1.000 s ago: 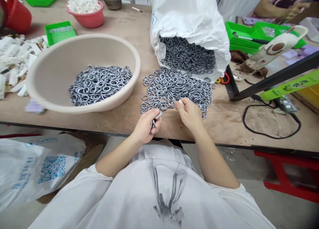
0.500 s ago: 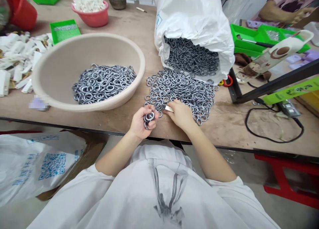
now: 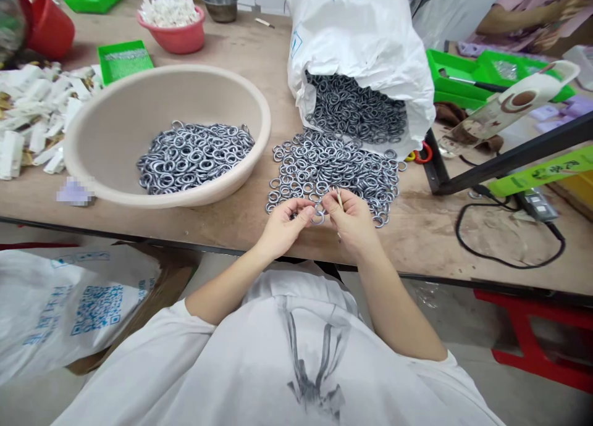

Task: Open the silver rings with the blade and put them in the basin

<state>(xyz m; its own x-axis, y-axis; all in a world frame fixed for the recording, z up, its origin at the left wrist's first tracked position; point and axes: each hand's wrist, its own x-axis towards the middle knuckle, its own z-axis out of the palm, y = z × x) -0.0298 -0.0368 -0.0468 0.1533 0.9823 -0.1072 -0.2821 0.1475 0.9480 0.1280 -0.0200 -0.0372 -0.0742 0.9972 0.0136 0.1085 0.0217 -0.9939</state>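
My left hand (image 3: 285, 227) is closed, with a shiny grey ring (image 3: 318, 218) pinched at its thumb and fingertips; more rings seem tucked in the curled fingers, mostly hidden. My right hand (image 3: 352, 219) is closed around a small, thin pale-handled tool (image 3: 340, 199), seen edge-on, and its fingertips meet the ring's right side. Both hands are at the front of a loose pile of grey rings (image 3: 319, 160). That pile spills from a white sack (image 3: 356, 37) lying open towards me. Left of it, a big beige basin (image 3: 97, 129) holds many similar rings.
White plastic pieces (image 3: 34, 99) lie heaped at the left, near a green tray (image 3: 125, 62) and a pink bowl (image 3: 188, 40). On the right are a black metal frame (image 3: 509, 151), a bottle (image 3: 504, 108) and a black cable (image 3: 463, 234). Another person's arm (image 3: 519, 18) shows at the far right.
My left hand has turned over and moved right, bringing a ring to my right hand. The right hand has drawn back from the pile and tilted the tool upright.
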